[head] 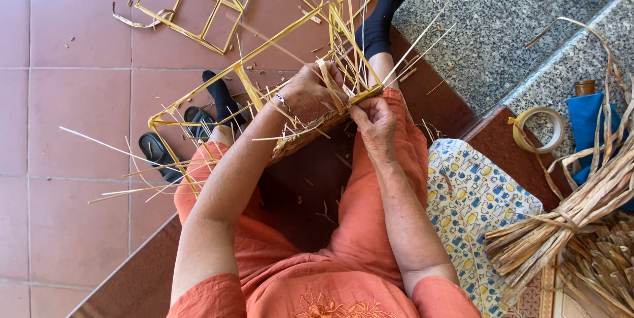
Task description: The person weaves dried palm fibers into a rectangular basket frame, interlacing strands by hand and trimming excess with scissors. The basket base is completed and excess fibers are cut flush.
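Far left: we are noting a floor (pixel 66 120) of square reddish tiles, smooth and matt, with a second frame (pixel 198 7) of yellow strips lying flat on it at the top.

Left of centre: a pair of dark sandals (pixel 173 140) is sitting on the tiles beside a foot in a black sock.

Centre: we are looking down on the basket frame (pixel 218 103), a boxy skeleton of stiff yellow cane strips, resting across the orange-trousered knees so that its woven edge is tilting up toward the hands. Thin pale splints are fanning out loose from it on all sides. The woven band (pixel 310 130) along the near edge is showing a tight, ridged, straw-brown texture.

The left hand (pixel 307 90) is curling closed over the top of the band, seemingly steadying the uprights. The right hand (pixel 375 123) is pinching the band's end, fingers closed on a flat strand, apparently to keep the weave taut.

Right of centre: a cushion (pixel 472 199) in blue-and-yellow patterned cloth is lying beside the thigh.

Right: a roll of tape (pixel 538 130) is sitting on the speckled grey stone step (pixel 489 21), within arm's reach.

Far right: a bundle of dried fibre (pixel 568 219), coarse and tan, tied at the middle, is lying next to a blue cloth (pixel 586 123).
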`<action>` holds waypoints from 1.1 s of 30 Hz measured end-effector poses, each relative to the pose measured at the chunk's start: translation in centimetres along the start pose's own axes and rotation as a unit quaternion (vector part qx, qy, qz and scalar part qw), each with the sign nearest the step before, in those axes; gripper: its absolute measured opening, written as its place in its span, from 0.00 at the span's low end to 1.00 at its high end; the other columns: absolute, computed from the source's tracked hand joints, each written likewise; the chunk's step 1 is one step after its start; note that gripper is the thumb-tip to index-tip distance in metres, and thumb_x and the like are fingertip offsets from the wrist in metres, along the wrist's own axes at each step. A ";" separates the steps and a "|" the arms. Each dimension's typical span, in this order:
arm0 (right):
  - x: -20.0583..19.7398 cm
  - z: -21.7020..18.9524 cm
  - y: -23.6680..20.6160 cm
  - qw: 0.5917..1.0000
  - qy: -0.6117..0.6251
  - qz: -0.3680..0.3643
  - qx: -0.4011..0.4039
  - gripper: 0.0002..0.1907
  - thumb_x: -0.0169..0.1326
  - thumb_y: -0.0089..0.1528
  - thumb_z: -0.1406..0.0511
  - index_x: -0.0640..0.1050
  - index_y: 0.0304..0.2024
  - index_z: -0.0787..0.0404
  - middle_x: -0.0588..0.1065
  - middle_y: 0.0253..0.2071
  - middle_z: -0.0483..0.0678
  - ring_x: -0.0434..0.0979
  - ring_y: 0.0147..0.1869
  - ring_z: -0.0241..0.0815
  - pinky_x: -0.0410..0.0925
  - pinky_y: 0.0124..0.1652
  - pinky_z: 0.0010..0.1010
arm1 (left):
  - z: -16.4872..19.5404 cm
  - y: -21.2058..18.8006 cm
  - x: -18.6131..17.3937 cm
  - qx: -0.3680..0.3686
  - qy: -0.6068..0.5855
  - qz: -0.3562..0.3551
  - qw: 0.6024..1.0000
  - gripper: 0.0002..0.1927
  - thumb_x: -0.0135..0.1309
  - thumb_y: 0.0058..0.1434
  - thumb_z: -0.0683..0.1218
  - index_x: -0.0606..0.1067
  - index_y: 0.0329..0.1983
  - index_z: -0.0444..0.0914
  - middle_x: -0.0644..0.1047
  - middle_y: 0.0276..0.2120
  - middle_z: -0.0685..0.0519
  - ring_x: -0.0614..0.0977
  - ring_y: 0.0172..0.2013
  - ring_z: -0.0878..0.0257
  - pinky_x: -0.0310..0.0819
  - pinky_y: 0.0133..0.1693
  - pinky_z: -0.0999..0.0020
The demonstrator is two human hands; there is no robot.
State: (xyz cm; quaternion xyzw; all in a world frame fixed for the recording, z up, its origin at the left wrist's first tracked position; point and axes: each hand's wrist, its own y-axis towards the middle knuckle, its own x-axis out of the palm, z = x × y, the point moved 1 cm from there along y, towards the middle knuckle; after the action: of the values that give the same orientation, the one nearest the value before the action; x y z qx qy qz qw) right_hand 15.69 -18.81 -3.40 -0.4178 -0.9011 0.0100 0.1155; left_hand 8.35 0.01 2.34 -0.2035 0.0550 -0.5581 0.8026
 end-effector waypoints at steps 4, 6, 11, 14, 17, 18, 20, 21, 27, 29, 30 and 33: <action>-0.1 -0.3 -0.1 0.999 -0.029 0.007 -0.015 0.10 0.64 0.63 0.66 0.74 0.38 0.62 0.77 0.28 0.41 0.73 0.29 0.25 0.68 0.28 0.17 | 0.3 0.5 -0.2 -0.032 0.044 -0.015 0.998 0.16 0.70 0.49 0.36 0.73 0.33 0.36 0.80 0.27 0.52 0.85 0.29 0.63 0.86 0.30 0.67; -0.2 -0.3 0.0 0.999 -0.043 0.012 -0.027 0.10 0.63 0.63 0.66 0.74 0.38 0.61 0.77 0.29 0.41 0.75 0.30 0.25 0.70 0.29 0.17 | 0.5 0.8 -0.3 -0.044 0.064 -0.019 0.997 0.15 0.70 0.50 0.37 0.73 0.33 0.35 0.81 0.27 0.51 0.86 0.29 0.62 0.86 0.31 0.68; -0.4 0.3 0.4 0.998 -0.045 0.008 -0.045 0.10 0.63 0.65 0.66 0.74 0.38 0.61 0.76 0.29 0.40 0.74 0.31 0.24 0.69 0.31 0.16 | 0.4 1.1 -0.6 -0.043 0.051 -0.022 0.998 0.15 0.70 0.52 0.40 0.72 0.33 0.35 0.81 0.27 0.49 0.87 0.30 0.60 0.87 0.32 0.68; -0.3 0.7 0.7 0.998 -0.043 0.006 -0.049 0.10 0.63 0.65 0.66 0.73 0.38 0.61 0.76 0.30 0.40 0.73 0.31 0.24 0.70 0.31 0.17 | 0.3 1.3 -0.9 -0.044 0.040 -0.027 0.998 0.16 0.70 0.51 0.40 0.71 0.31 0.35 0.81 0.28 0.50 0.87 0.30 0.61 0.85 0.32 0.67; -0.2 0.8 0.9 0.997 -0.057 0.006 -0.055 0.10 0.63 0.65 0.67 0.73 0.38 0.61 0.75 0.29 0.40 0.73 0.31 0.24 0.69 0.32 0.17 | 0.4 2.0 -1.1 -0.051 0.067 -0.036 0.996 0.15 0.70 0.52 0.39 0.71 0.30 0.34 0.81 0.28 0.50 0.87 0.30 0.62 0.88 0.32 0.68; -0.1 0.8 1.0 0.996 -0.061 0.006 -0.058 0.10 0.63 0.65 0.67 0.73 0.38 0.61 0.75 0.29 0.40 0.73 0.31 0.24 0.69 0.32 0.17 | 0.5 2.3 -1.0 -0.058 0.080 -0.037 0.994 0.15 0.69 0.52 0.38 0.71 0.30 0.34 0.80 0.28 0.51 0.86 0.29 0.63 0.88 0.31 0.68; 0.0 0.7 1.1 0.997 -0.050 0.008 -0.059 0.10 0.63 0.65 0.67 0.73 0.38 0.62 0.75 0.30 0.40 0.73 0.32 0.24 0.69 0.33 0.17 | 0.7 2.8 -1.0 -0.074 0.083 -0.044 0.993 0.14 0.69 0.51 0.37 0.72 0.30 0.35 0.79 0.27 0.52 0.85 0.27 0.63 0.87 0.29 0.68; 0.1 0.7 1.2 0.997 -0.044 0.009 -0.060 0.10 0.63 0.65 0.67 0.73 0.39 0.62 0.75 0.30 0.40 0.73 0.32 0.24 0.69 0.33 0.17 | 0.8 3.0 -1.0 -0.081 0.072 -0.050 0.993 0.14 0.69 0.50 0.37 0.72 0.30 0.36 0.78 0.26 0.53 0.85 0.26 0.63 0.85 0.28 0.68; 0.2 0.1 1.6 0.998 -0.032 0.009 -0.059 0.10 0.63 0.66 0.68 0.72 0.39 0.61 0.76 0.31 0.41 0.74 0.33 0.24 0.69 0.33 0.16 | 1.3 4.0 -0.6 -0.093 0.120 -0.075 0.986 0.08 0.68 0.52 0.39 0.79 0.31 0.34 0.80 0.24 0.53 0.84 0.25 0.66 0.83 0.28 0.72; 0.1 0.0 1.7 0.998 -0.034 0.008 -0.047 0.10 0.62 0.65 0.69 0.72 0.39 0.61 0.76 0.30 0.42 0.74 0.31 0.24 0.69 0.29 0.16 | 1.5 3.9 -0.4 -0.091 0.147 -0.067 0.983 0.07 0.67 0.52 0.40 0.79 0.31 0.35 0.81 0.24 0.53 0.84 0.25 0.67 0.83 0.28 0.72; 0.2 -0.1 1.8 0.998 -0.035 0.009 -0.042 0.10 0.62 0.65 0.69 0.72 0.39 0.60 0.77 0.30 0.42 0.74 0.30 0.24 0.68 0.27 0.16 | 1.7 3.9 -0.2 -0.088 0.169 -0.060 0.980 0.07 0.67 0.53 0.41 0.79 0.31 0.35 0.81 0.24 0.53 0.84 0.25 0.67 0.83 0.27 0.72; 0.3 -0.2 1.9 0.999 -0.012 0.007 -0.031 0.09 0.61 0.65 0.69 0.71 0.39 0.61 0.76 0.30 0.43 0.72 0.28 0.24 0.66 0.24 0.16 | 2.4 3.7 0.2 -0.045 0.270 -0.041 0.961 0.09 0.68 0.51 0.42 0.80 0.32 0.36 0.81 0.25 0.53 0.84 0.25 0.66 0.83 0.25 0.71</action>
State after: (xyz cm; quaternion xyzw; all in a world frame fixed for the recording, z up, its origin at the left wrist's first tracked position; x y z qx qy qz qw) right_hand 16.97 -17.32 -3.39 -0.4275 -0.8993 -0.0122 0.0915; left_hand 12.46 1.52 3.12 -0.0839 0.2862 -0.6218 0.7242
